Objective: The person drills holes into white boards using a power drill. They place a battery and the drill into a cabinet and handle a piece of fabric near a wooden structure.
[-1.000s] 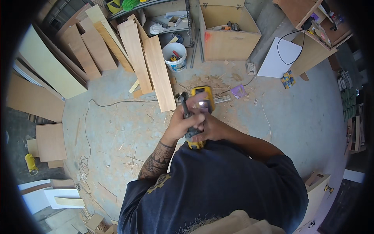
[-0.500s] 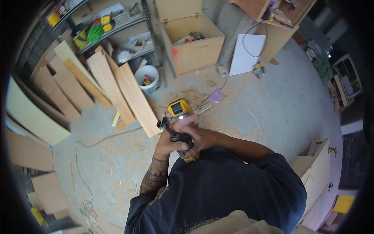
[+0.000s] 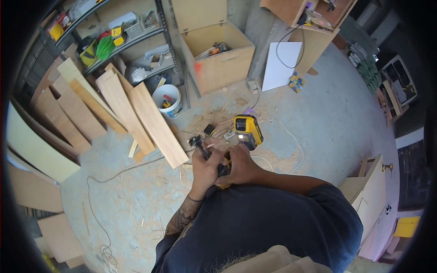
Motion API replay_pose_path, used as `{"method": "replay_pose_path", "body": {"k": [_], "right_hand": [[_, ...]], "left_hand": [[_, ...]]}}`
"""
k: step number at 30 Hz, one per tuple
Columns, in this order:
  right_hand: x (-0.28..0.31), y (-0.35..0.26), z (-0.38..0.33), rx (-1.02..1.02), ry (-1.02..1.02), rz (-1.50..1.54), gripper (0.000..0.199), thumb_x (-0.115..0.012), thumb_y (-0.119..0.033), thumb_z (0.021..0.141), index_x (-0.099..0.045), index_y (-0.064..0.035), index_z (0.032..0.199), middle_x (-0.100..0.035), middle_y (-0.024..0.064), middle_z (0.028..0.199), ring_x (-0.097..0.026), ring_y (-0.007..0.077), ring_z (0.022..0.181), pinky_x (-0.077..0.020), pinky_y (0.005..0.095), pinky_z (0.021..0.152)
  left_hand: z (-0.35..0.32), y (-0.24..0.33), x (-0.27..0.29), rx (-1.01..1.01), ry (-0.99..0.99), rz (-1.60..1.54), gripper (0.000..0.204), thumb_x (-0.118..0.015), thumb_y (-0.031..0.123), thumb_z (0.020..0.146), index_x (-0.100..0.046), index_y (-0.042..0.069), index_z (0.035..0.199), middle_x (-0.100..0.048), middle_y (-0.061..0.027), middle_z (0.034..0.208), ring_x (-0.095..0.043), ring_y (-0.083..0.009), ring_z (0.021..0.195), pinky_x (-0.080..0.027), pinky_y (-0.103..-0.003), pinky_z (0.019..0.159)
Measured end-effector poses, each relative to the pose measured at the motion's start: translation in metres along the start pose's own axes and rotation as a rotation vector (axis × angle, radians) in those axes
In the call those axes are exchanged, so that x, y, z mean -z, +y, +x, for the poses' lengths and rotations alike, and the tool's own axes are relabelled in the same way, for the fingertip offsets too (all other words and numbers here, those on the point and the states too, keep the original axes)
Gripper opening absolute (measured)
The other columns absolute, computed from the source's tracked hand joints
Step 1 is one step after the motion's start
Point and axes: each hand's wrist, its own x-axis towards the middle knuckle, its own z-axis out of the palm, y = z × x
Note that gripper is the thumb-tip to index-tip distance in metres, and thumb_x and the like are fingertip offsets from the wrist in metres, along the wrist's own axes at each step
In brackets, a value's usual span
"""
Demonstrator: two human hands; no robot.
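A yellow and black cordless drill (image 3: pixel 248 132) is held close in front of my chest. Its battery end points away from me to the right, with a small light glowing. A dark shaft with a wider head, perhaps a bit (image 3: pixel 195 141), sticks out from the drill's nose to the upper left. My left hand (image 3: pixel 206 167) is closed around the nose near that shaft. Wrapped on the drill's body and handle is my right hand (image 3: pixel 241 163). Both hands partly cover the drill, and its rear shows only a little yellow beside my shirt.
Long wooden boards (image 3: pixel 157 125) lean at the left beside a white bucket (image 3: pixel 175 109) of tools. A wooden chest (image 3: pixel 223 68) stands open ahead, near a shelf rack (image 3: pixel 129 43). A cord (image 3: pixel 91 193), wood shavings and a small black-yellow block (image 3: pixel 209 129) lie on the floor.
The drill's battery end has swung right and now shows larger. My right hand, blurred before, has settled on the drill. My left hand has closed further around the nose.
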Motion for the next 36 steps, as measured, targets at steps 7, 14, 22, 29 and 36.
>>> {"method": "replay_pose_path", "body": {"k": [7,14,22,29,36], "right_hand": [[-0.004,0.014,0.01,-0.109,-0.224,0.449,0.094,-0.085,-0.072,0.066,-0.062,0.0074,0.11,-0.063,0.0244,0.106,-0.059,0.0398,0.109,-0.044,0.0488,0.098],[-0.003,0.01,0.016,0.037,-0.113,0.604,0.087,-0.082,-0.064,0.075,-0.061,0.0063,0.122,-0.065,0.0231,0.114,-0.061,0.0406,0.115,-0.0443,0.0497,0.103],[-0.004,0.083,0.021,-0.353,-0.162,0.265,0.091,-0.083,-0.067,0.074,-0.061,0.0072,0.122,-0.066,0.0201,0.109,-0.065,0.0326,0.107,-0.0477,0.0438,0.097],[0.036,0.183,0.076,-0.38,-0.161,0.574,0.091,-0.084,-0.067,0.073,-0.063,0.009,0.117,-0.069,0.0237,0.111,-0.067,0.0338,0.106,-0.05,0.0429,0.096],[0.136,0.276,0.136,-0.463,-0.172,0.775,0.091,-0.085,-0.065,0.073,-0.061,0.01,0.118,-0.069,0.0238,0.115,-0.067,0.0343,0.111,-0.0511,0.0433,0.097]], "left_hand": [[0.021,-0.013,0.033,-0.026,-0.394,-0.219,0.083,-0.082,0.037,0.087,-0.043,0.001,0.151,-0.067,-0.006,0.094,-0.066,-0.0172,0.099,-0.052,-0.033,0.092],[0.039,-0.014,0.019,0.042,-0.577,-0.211,0.066,-0.078,0.018,0.089,-0.052,0.0,0.147,-0.07,-0.0029,0.093,-0.068,-0.0141,0.093,-0.052,-0.033,0.094],[0.069,-0.012,-0.015,0.223,-0.235,-0.08,0.056,-0.069,0.012,0.101,-0.045,0.0,0.15,-0.069,-0.007,0.109,-0.067,-0.0162,0.109,-0.051,-0.033,0.102],[0.191,-0.031,-0.073,0.241,-0.179,0.419,0.065,-0.085,0.026,0.088,-0.053,-0.004,0.136,-0.066,-0.0071,0.105,-0.064,-0.0131,0.097,-0.054,-0.029,0.087],[0.325,-0.021,-0.155,0.205,-0.237,0.307,0.047,-0.07,0.029,0.102,-0.057,0.0,0.136,-0.066,-0.0081,0.119,-0.061,-0.0132,0.109,-0.05,-0.031,0.097]]}}
